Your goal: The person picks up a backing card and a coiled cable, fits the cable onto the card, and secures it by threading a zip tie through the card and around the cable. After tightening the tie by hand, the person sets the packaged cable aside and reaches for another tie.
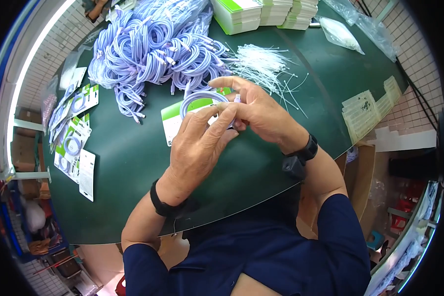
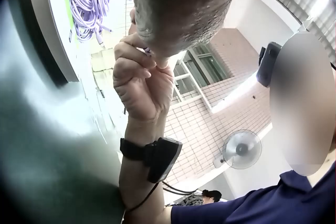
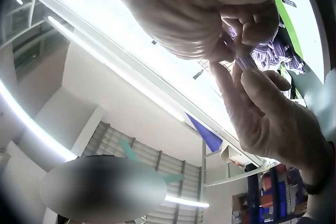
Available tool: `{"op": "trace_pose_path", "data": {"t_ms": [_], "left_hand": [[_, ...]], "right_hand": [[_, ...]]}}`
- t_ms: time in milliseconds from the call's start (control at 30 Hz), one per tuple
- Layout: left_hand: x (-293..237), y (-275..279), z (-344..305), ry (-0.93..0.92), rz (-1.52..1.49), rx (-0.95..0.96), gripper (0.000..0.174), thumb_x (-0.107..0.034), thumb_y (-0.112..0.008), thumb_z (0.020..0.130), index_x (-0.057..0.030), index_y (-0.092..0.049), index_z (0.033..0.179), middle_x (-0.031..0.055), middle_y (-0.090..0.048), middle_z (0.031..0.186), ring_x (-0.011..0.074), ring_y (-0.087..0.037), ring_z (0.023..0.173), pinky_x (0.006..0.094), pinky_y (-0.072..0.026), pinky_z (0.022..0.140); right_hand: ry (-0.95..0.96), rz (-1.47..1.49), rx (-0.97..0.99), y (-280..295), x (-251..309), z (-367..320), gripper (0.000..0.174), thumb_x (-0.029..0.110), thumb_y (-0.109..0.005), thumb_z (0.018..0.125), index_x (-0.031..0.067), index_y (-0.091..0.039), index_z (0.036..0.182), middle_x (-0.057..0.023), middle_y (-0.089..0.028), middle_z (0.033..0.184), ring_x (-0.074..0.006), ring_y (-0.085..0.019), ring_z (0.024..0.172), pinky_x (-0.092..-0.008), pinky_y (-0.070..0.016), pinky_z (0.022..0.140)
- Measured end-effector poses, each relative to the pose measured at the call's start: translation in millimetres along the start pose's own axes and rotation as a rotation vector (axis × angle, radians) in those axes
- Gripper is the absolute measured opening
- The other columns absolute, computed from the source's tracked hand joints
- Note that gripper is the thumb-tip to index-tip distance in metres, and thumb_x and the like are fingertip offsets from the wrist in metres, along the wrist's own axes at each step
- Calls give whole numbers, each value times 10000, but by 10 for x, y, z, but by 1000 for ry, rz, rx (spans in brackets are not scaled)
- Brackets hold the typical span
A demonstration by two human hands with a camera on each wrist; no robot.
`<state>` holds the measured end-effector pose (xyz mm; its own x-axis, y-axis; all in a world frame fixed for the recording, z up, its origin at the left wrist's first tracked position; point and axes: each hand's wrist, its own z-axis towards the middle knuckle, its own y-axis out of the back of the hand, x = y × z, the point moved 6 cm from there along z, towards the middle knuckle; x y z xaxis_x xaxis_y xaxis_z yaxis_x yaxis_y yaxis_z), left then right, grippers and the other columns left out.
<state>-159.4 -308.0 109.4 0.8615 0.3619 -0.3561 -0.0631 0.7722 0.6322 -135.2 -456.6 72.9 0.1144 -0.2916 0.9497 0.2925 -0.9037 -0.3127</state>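
Note:
A coiled light-purple USB cable is held up between both hands over the table. My left hand pinches the near side of the coil between thumb and fingers. My right hand grips the coil's right side, thumb and fingers curled in and forefinger raised. Beside its fingers a pale plug sticks up. In the right wrist view the purple strands pass between the two hands' fingertips. Behind the coil lies a green-and-white card, partly hidden by the hands and cable.
A large heap of coiled purple cables lies at the back, beside loose white cable ties. Stacks of green-and-white cards stand behind. Carded cables overlap at the left. Yellowish sheets lie at the table's right edge.

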Motion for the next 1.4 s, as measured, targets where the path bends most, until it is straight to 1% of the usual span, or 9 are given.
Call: {"op": "trace_pose_path", "data": {"t_ms": [300, 567, 700, 800, 833, 933, 1067, 1200, 1400], "left_hand": [[52, 229, -104, -89, -67, -27, 473, -13, -898, 720, -53, -781, 1177, 69, -728, 1001, 241, -696, 886, 368, -578, 750], [34, 278, -124, -106, 2, -30, 332, -3, -897, 724, -34, -754, 1022, 65, -711, 892, 239, -673, 785, 357, -563, 678], [32, 347, -146, -67, -90, -17, 296, 5, -890, 744, -41, -747, 999, 68, -713, 891, 243, -668, 782, 355, -557, 673], [-2, 452, -118, -81, -177, 11, 283, 4, -881, 750, -42, -746, 996, 72, -716, 899, 245, -664, 778, 354, -553, 667], [-22, 481, -116, -88, -222, 31, 277, 4, -876, 754, -43, -746, 994, 74, -718, 903, 246, -662, 776, 354, -550, 664], [-66, 576, -111, -113, -229, 28, 276, 4, -871, 752, -44, -747, 994, 70, -711, 897, 245, -656, 772, 355, -549, 661], [-121, 607, -194, -149, -268, 58, 264, -9, -866, 767, -47, -755, 1003, 69, -703, 875, 246, -649, 761, 355, -538, 667], [-81, 606, -264, -195, -250, 111, 296, -17, -853, 759, -60, -774, 1041, 69, -695, 874, 245, -658, 772, 346, -540, 652], [-144, 675, -302, -321, -16, 136, 392, -50, -814, 695, -80, -783, 1085, 60, -680, 938, 221, -682, 794, 314, -552, 576]], "right_hand": [[-102, 92, 42, -136, -70, -17, 460, 144, -662, 1042, -19, -508, 1444, -26, -663, 914, -44, -570, 653, -190, -471, 576], [-62, -84, 18, -237, -22, -34, 426, 152, -648, 1053, -7, -535, 1431, -42, -678, 918, -56, -602, 662, -194, -499, 594], [-69, -178, 89, -250, 29, -64, 454, 124, -659, 1030, 3, -527, 1447, -39, -686, 993, -84, -645, 780, -238, -534, 649], [276, -529, 54, -296, 274, -149, 501, 118, -726, 961, 15, -561, 1423, -38, -686, 1081, -151, -669, 906, -304, -562, 715], [272, -540, 70, -303, 310, -163, 501, 118, -726, 961, 15, -561, 1423, -38, -686, 1081, -151, -669, 906, -304, -562, 715], [767, -999, 212, -533, 619, -324, 432, 130, -761, 882, 31, -639, 1285, -56, -679, 1126, -234, -683, 977, -354, -573, 755], [626, -1394, 262, -778, 347, -338, 308, 133, -767, 835, 59, -674, 1119, -81, -678, 1087, -279, -698, 954, -371, -579, 736], [495, -1469, 335, -779, 138, -242, 254, 94, -763, 812, 70, -662, 1044, -77, -682, 1019, -281, -714, 925, -384, -579, 710], [533, -1353, 349, -755, 140, -236, 274, 107, -794, 791, 65, -670, 1031, -70, -678, 919, -288, -718, 847, -387, -573, 683]]}}
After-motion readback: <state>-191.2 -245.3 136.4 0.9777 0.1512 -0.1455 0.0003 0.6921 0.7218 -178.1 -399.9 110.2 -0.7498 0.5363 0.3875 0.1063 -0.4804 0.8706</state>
